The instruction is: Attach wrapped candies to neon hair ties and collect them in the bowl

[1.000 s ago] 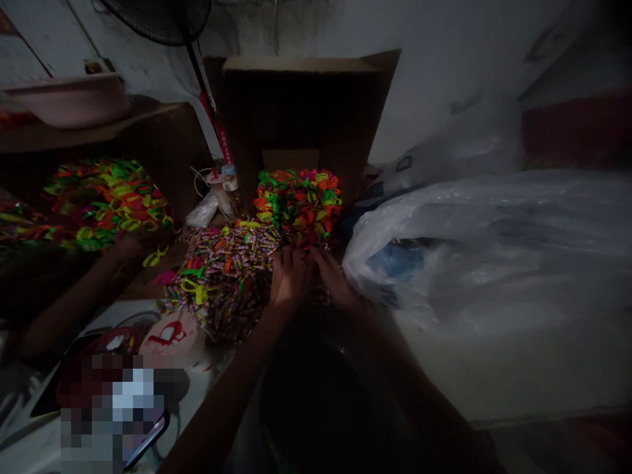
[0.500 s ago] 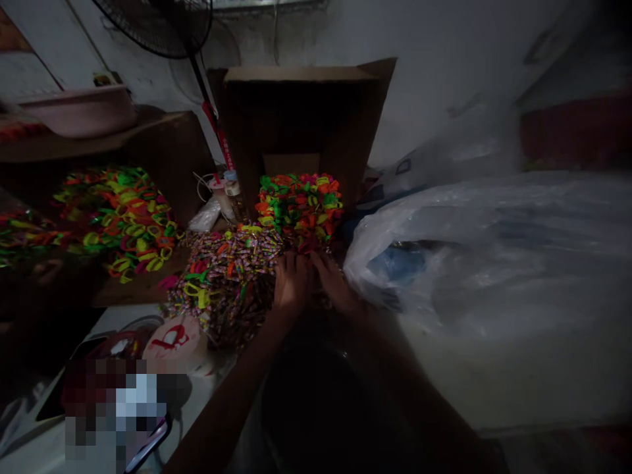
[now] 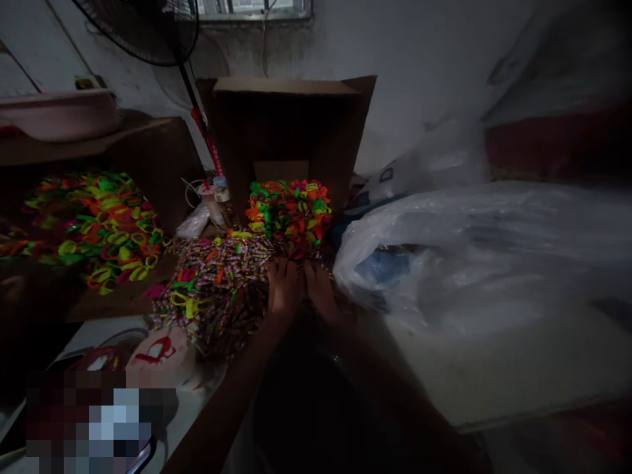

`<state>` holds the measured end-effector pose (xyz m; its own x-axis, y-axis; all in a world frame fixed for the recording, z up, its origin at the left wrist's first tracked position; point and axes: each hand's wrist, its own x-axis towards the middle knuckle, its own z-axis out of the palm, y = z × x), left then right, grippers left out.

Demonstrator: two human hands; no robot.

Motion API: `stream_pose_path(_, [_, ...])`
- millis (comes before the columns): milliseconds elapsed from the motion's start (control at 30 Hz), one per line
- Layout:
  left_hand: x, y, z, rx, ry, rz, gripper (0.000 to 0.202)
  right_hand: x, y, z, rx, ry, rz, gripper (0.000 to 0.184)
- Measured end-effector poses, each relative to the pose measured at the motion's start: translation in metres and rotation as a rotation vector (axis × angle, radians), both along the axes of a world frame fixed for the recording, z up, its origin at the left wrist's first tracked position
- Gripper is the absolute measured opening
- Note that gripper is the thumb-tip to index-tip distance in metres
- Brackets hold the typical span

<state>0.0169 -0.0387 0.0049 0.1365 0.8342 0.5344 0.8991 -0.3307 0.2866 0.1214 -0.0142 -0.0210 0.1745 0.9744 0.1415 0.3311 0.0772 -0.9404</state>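
My left hand point(image 3: 284, 288) and my right hand point(image 3: 320, 291) are side by side at the near edge of a heap, fingers bent downward and closed. Dim light hides what their fingertips hold. Left of them spreads a pile of small, stick-like pieces in patterned wrappers point(image 3: 230, 258), with a few neon bands on top. Just beyond my fingers, neon orange, green and yellow plastic bands point(image 3: 291, 209) are heaped at the mouth of an upright cardboard box point(image 3: 345, 131). A dark round container point(image 3: 306, 401) sits below my forearms.
More neon bands point(image 3: 118, 230) lie at the left by another box. A large clear plastic bag point(image 3: 469, 257) covers the right side. A lidded cup point(image 3: 162, 352) and a phone point(image 3: 143, 454) are at the lower left. Behind stand bottles point(image 3: 222, 201) and a fan point(image 3: 148, 26).
The view has shifted, so the surroundings appear farther left and slightly lower. My right hand's fingers, stretched toward the bands before, are now bent down close beside my left hand.
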Motion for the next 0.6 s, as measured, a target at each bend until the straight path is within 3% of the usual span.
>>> stream_pose_path(167, [0.000,-0.004,0.001,-0.047,0.062,0.059,0.022,0.004,0.001,0.008,0.037,-0.053,-0.019,0.037])
stream_pose_path(400, [-0.003,-0.002,0.001,-0.130,0.008,-0.038,0.015,0.003,0.000,0.002,0.029,-0.126,-0.017,0.033])
stream_pose_path(600, [-0.006,-0.001,0.001,-0.133,-0.072,-0.102,0.018,0.009,0.005,-0.003,0.020,-0.068,0.015,0.030])
